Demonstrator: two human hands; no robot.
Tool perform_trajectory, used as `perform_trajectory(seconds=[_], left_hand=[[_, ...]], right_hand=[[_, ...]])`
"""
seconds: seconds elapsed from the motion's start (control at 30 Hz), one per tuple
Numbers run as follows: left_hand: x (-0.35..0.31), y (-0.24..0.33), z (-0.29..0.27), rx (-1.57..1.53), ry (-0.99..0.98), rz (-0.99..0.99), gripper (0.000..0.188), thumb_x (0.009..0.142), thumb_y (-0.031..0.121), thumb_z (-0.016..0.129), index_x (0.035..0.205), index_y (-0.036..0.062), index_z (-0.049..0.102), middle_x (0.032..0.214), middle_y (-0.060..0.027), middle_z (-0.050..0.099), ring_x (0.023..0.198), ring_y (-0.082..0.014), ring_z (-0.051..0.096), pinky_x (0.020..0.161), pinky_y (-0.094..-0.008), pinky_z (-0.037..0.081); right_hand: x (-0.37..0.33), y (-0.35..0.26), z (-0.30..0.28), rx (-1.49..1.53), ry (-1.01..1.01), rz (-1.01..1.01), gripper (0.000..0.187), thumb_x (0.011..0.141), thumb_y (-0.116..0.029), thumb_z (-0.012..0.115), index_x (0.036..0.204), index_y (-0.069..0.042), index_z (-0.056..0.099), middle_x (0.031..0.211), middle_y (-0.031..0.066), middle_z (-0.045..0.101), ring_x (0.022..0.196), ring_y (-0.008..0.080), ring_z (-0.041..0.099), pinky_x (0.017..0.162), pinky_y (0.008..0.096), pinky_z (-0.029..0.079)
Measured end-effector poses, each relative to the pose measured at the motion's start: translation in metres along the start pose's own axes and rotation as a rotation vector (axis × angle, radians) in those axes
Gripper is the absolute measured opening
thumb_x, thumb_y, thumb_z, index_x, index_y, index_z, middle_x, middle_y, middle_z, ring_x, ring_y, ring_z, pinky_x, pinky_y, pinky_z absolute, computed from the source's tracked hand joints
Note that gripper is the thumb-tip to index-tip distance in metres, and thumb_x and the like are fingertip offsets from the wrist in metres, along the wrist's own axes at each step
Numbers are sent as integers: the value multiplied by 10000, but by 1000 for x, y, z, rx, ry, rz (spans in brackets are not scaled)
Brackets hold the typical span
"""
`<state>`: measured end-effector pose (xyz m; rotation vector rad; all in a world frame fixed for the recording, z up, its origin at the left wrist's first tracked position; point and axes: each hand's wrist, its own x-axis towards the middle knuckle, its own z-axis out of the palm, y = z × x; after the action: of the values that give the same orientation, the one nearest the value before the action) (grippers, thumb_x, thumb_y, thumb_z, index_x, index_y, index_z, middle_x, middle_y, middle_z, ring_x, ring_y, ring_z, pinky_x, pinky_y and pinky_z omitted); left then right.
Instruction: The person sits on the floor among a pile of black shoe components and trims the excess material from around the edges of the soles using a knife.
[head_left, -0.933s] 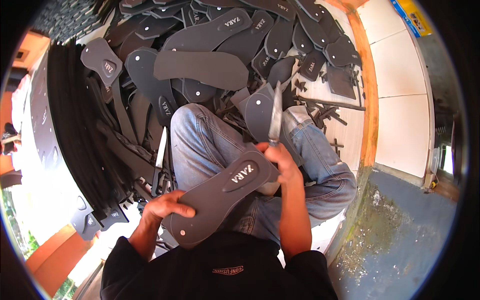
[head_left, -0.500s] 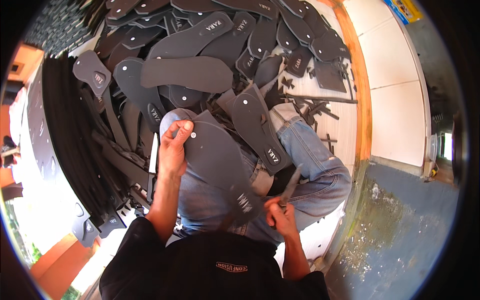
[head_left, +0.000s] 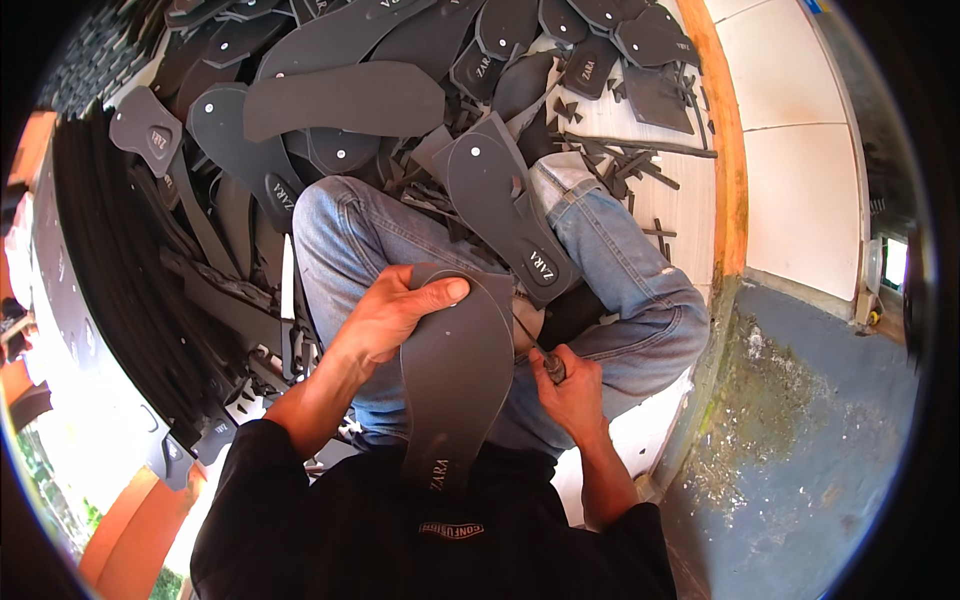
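Observation:
My left hand (head_left: 388, 318) is closed on the far end of a dark grey foam sandal sole (head_left: 457, 365), thumb on top and fingers underneath. The sole hangs lengthwise over my lap, its lettered heel end toward my chest. In my right hand (head_left: 576, 398) is a knife (head_left: 553, 369), gripped by its handle. Its thin blade points up and left, close to the sole's right edge; whether it touches I cannot tell. Another sole (head_left: 505, 215), with a squared-off far end, lies across my crossed legs (head_left: 630, 275).
Beyond my legs spreads a heap of dark soles (head_left: 345, 100). A tall stack of dark sheets (head_left: 110, 270) stands at the left. Cut scraps (head_left: 625, 170) litter the pale floor by a wooden edge strip (head_left: 718, 140). Blue-grey floor (head_left: 800, 430) lies to the right.
The sole has turned more upright and shifted toward me, my left hand moving right with it. The knife has swung left, bringing its blade to the sole's right edge.

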<state>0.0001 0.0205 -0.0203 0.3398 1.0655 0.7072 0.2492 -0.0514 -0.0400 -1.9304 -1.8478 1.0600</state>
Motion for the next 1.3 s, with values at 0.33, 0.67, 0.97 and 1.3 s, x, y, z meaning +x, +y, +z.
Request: perform_trajectory(seconds=[0.33, 0.67, 0.97, 1.3], left_hand=[[-3, 8, 16, 220, -130, 21, 291, 835, 243, 692, 943, -26, 665, 792, -49, 668, 693, -86, 612, 624, -226, 489], [18, 5, -24, -58, 532, 443, 282, 876, 256, 601, 1045, 30, 587, 934, -52, 623, 814, -133, 615, 679, -253, 503], [12, -24, 33, -604, 214, 283, 149, 862, 142, 630, 985, 66, 593, 865, -50, 633, 703, -194, 638, 604, -285, 541], [11, -53, 77, -765, 134, 264, 209, 865, 162, 625, 1048, 91, 553, 985, -23, 617, 865, -162, 606, 688, -298, 517]], right_hand=[[52, -41, -4, 11, -16, -146, 138, 763, -125, 621, 697, -15, 571, 602, 209, 560, 631, 435, 564, 565, 484, 431], [88, -23, -9, 840, 80, 409, 308, 867, -225, 642, 666, -119, 433, 519, -44, 397, 403, 47, 349, 367, 227, 272], [46, 0, -8, 575, 242, 157, 347, 879, -213, 635, 638, -53, 444, 506, -36, 389, 446, 66, 315, 401, 264, 268], [10, 1, -10, 392, 251, 154, 364, 873, -200, 641, 635, -7, 444, 473, 39, 350, 459, 108, 305, 417, 309, 284]])
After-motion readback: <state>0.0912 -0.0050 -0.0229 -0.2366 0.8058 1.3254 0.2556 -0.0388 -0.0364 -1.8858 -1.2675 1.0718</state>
